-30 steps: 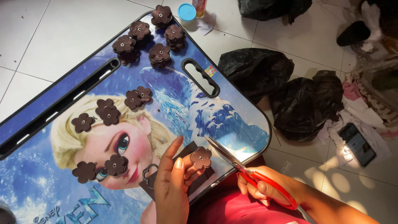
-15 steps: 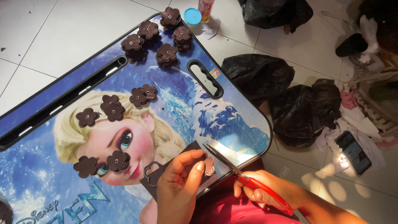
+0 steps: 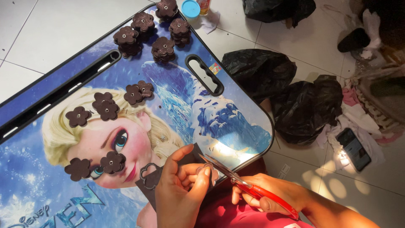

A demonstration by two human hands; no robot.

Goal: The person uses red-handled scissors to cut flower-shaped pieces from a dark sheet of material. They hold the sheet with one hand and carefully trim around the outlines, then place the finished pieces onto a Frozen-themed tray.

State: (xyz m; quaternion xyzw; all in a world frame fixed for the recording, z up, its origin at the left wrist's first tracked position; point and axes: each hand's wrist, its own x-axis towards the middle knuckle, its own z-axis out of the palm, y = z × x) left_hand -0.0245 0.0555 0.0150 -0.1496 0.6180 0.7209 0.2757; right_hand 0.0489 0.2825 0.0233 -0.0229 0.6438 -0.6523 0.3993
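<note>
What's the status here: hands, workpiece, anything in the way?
Left hand pinching brown sheet. Right hand on red scissors, blades at a flower shape. Cut flowers lie clear on the lap table.

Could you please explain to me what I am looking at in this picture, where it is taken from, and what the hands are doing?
There is no machine here: a person wears a camera on the head, so you look down on their own two bare hands. The left hand pinches a dark brown flower-shaped cutout at the edge of a dark brown sheet. The right hand holds red-handled scissors, their blades at that flower. Both work over a blue lap table printed with a cartoon character. Finished brown flowers lie on it, some single, some stacked at the far end. Black plastic bags and a dark phone lie on the white tiled floor.
</note>
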